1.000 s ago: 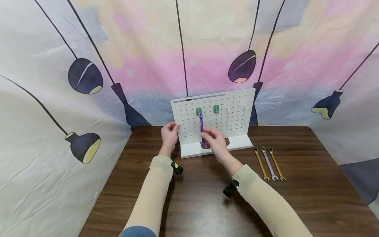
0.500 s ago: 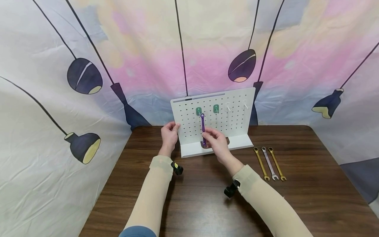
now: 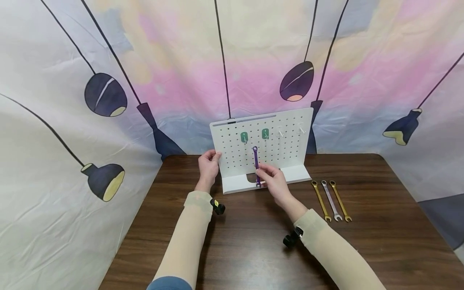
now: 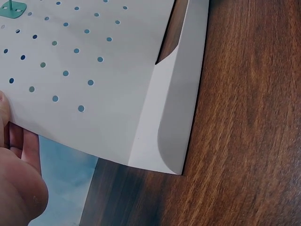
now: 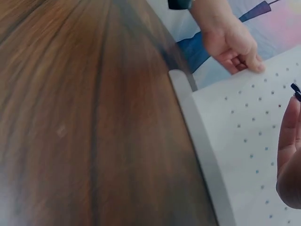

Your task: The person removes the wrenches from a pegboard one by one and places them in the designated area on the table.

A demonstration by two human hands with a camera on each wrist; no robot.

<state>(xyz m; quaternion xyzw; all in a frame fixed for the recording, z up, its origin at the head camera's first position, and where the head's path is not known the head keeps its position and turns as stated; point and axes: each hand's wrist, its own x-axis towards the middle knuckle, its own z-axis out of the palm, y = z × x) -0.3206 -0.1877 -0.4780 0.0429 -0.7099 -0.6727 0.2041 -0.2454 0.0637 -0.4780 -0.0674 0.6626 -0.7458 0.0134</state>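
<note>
My left hand (image 3: 208, 168) pinches the left edge of a white pegboard (image 3: 232, 151), thumb in front and fingers behind, as the left wrist view also shows. In my right hand (image 3: 276, 184) a purple combination wrench (image 3: 255, 158) is held upright by its lower part. The wrench stands in front of the board, its ring end below and between two green hooks, a left one (image 3: 244, 137) and a right one (image 3: 265, 133), apart from both. Only a dark tip of the wrench (image 5: 296, 89) shows in the right wrist view.
Two clear hooks, one nearer the middle (image 3: 280, 132) and one farther right (image 3: 301, 129), sit on the board. Right of its base lie a gold wrench (image 3: 321, 201), a silver wrench (image 3: 331, 200) and another gold wrench (image 3: 340, 201) on the brown table (image 3: 239, 249). A printed cloth (image 3: 174, 80) hangs behind.
My right hand has moved right and down with the purple wrench, taking its ring end away from the left green hook. The left hand stays on the board's edge.
</note>
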